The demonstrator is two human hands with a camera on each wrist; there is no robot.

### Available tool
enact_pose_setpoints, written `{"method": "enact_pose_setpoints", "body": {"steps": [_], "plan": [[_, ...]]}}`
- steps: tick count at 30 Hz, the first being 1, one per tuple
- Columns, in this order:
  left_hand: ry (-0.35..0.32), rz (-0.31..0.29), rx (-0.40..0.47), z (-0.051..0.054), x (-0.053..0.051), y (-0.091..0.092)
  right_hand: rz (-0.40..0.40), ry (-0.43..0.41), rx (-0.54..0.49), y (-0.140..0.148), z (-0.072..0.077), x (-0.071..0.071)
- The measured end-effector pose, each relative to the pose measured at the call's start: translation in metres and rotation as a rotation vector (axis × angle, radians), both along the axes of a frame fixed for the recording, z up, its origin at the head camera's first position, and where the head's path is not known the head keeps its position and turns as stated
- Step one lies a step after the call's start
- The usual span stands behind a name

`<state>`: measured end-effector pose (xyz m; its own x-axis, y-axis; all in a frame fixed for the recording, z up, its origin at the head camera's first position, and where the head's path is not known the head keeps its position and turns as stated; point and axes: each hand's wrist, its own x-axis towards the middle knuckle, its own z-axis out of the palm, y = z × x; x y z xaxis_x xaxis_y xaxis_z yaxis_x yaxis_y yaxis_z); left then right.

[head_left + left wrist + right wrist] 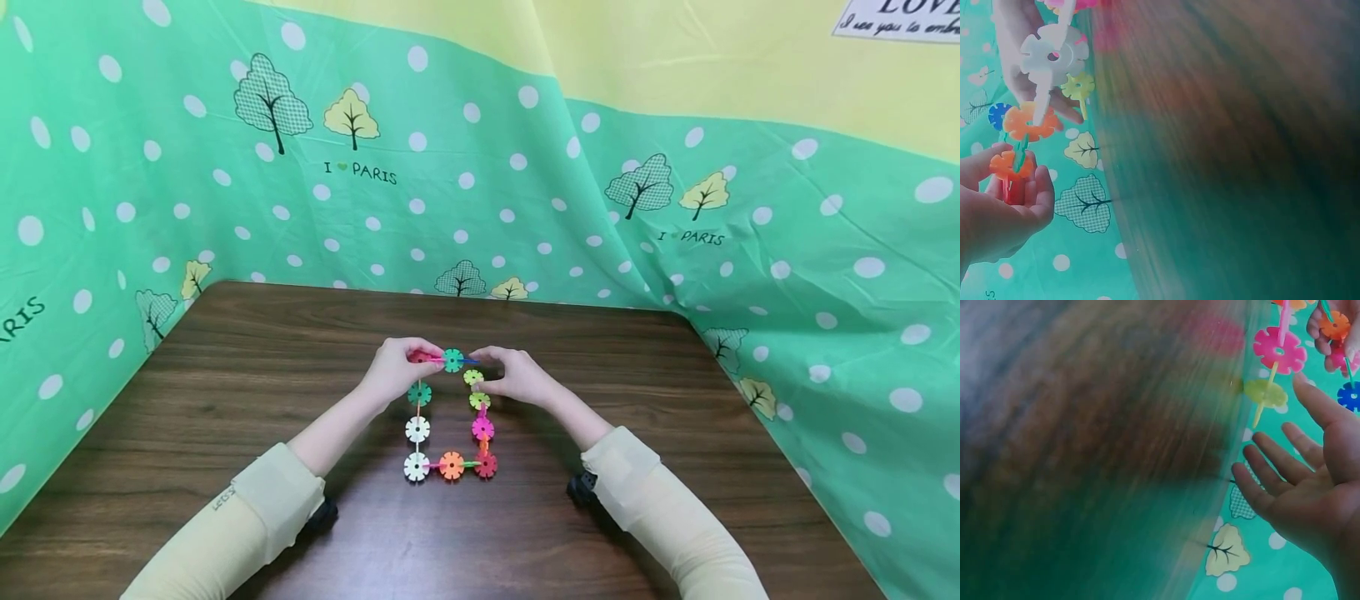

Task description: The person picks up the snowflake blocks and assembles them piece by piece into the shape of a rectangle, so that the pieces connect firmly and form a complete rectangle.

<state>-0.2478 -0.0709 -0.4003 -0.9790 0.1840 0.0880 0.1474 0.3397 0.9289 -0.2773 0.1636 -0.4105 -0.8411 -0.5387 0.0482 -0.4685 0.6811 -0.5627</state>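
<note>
Notched plastic linking discs form a roughly rectangular outline on the brown table, with white discs [417, 430] on the left, an orange disc [452, 466] and a red disc [487, 465] along the near side, and a magenta disc [483, 429] on the right. At the far left corner my left hand [392, 369] pinches a red disc [1015, 191] between thumb and fingers. Beside it stands a green disc [453, 360], then an edge-on blue disc [471, 362]. My right hand [519, 377] is by the yellow-green discs [473, 377], its fingers spread in the right wrist view.
The wood-grain table [600, 533] extends around the discs. Behind it and at both sides hangs a green and yellow cloth [480, 150] printed with dots and trees. Dark wrist cameras [582, 488] sit near the cuffs.
</note>
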Motion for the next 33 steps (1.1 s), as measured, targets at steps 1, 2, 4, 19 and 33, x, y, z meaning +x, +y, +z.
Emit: {"method": "enact_pose_setpoints", "body": {"steps": [1,2,4,19,33], "plan": [[0.0,0.002,0.001,0.0,0.0,0.0,0.003,0.0,0.023,0.0,-0.001,-0.001],[-0.002,0.003,0.004,0.0,0.0,0.0,0.007,0.0,0.041,0.0,-0.001,-0.001],[-0.003,0.003,0.01,-0.001,0.0,0.0,0.012,0.005,0.068,0.001,-0.002,-0.002],[-0.03,0.021,0.011,0.002,0.001,-0.001,-0.007,0.104,-0.039,0.002,-0.001,0.0],[-0.023,0.025,0.019,0.005,0.003,-0.004,-0.055,0.21,-0.177,0.006,0.016,0.014]]}}
